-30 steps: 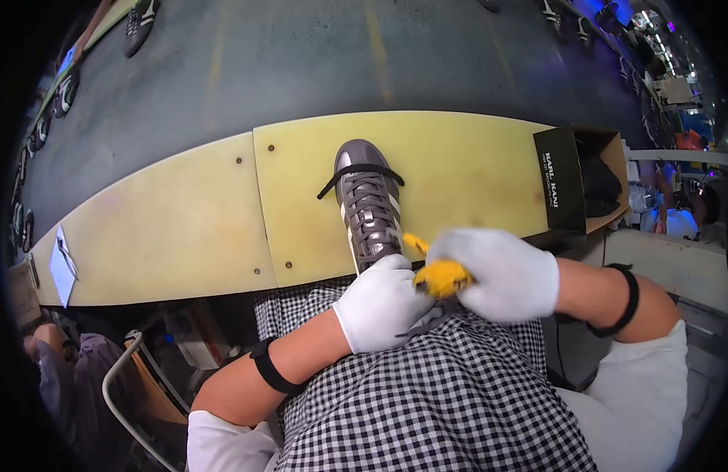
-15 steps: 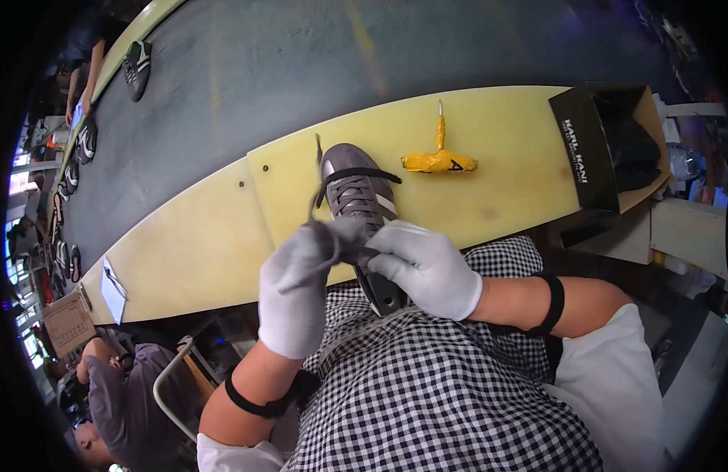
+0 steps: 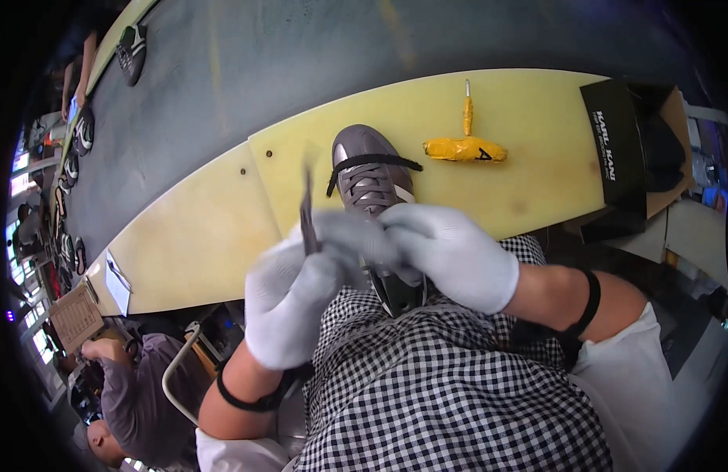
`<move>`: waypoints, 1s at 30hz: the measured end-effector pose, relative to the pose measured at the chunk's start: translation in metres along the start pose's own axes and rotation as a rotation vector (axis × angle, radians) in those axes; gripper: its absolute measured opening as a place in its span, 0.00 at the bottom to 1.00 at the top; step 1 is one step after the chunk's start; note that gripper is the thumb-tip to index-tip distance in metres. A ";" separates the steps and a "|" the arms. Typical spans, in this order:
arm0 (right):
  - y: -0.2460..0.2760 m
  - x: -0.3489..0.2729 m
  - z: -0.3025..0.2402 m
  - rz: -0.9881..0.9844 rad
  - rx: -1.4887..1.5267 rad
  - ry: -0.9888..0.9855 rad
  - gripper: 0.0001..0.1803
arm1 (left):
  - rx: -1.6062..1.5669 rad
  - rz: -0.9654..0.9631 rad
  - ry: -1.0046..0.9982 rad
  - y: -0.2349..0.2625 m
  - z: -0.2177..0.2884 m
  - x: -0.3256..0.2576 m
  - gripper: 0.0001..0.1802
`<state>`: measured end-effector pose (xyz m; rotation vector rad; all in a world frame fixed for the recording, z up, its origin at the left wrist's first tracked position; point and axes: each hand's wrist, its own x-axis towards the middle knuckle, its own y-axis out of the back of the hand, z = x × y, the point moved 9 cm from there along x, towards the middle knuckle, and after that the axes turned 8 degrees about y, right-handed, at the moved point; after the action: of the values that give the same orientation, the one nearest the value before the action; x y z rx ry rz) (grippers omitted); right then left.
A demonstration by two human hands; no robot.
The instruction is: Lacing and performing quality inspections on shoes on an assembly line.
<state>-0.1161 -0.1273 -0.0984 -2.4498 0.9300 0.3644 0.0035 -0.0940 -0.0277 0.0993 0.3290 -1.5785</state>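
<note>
A dark grey sneaker (image 3: 366, 179) with pale side stripes lies toe away from me at the yellow table's near edge. A black lace or strip (image 3: 375, 160) crosses its toe end, over the laced front. My left hand (image 3: 291, 295), in a white glove, is closed on a dark shoelace (image 3: 306, 212) whose blurred end sticks up above the fingers. My right hand (image 3: 458, 256), gloved too, has its fingers pinched on the lace over the shoe's opening. The fingertips of both hands meet there, smeared by motion. Between my hands and the checked apron shows the shoe's heel (image 3: 399, 295).
A T-shaped tool (image 3: 466, 149) wrapped in yellow tape, metal tip pointing away, lies right of the shoe. An open black shoebox (image 3: 615, 153) stands further right. Beyond the table (image 3: 199, 228) runs a grey belt (image 3: 301, 63) bearing a shoe (image 3: 131, 55). A clipboard (image 3: 117, 285) and a seated person are at left.
Both hands have drawn together over the shoe's opening, and the left fingers have turned. The loop of lace has become a raised end. The whole view has shifted slightly.
</note>
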 end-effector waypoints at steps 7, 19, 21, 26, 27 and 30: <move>0.000 0.005 -0.050 -0.116 -0.630 0.430 0.14 | 0.232 0.264 0.390 0.013 -0.045 -0.003 0.21; 0.010 -0.012 -0.038 -0.017 -0.423 0.428 0.16 | 0.824 0.204 0.178 0.003 -0.053 0.005 0.07; 0.025 -0.022 -0.032 0.038 -0.422 0.485 0.15 | 0.859 0.156 0.059 0.009 -0.043 -0.008 0.08; 0.049 -0.056 -0.008 0.103 -0.383 0.701 0.14 | 1.480 0.244 -0.121 0.034 -0.038 -0.039 0.07; 0.064 -0.048 0.028 0.160 -0.143 0.317 0.13 | 1.400 0.088 0.016 0.032 -0.058 -0.042 0.06; 0.072 -0.055 0.064 0.167 -0.219 -0.065 0.12 | 1.419 0.033 0.095 0.023 -0.080 -0.051 0.17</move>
<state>-0.2099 -0.1098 -0.1556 -2.5436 1.1217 0.6305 0.0168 -0.0232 -0.0935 1.2499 -0.7722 -1.4966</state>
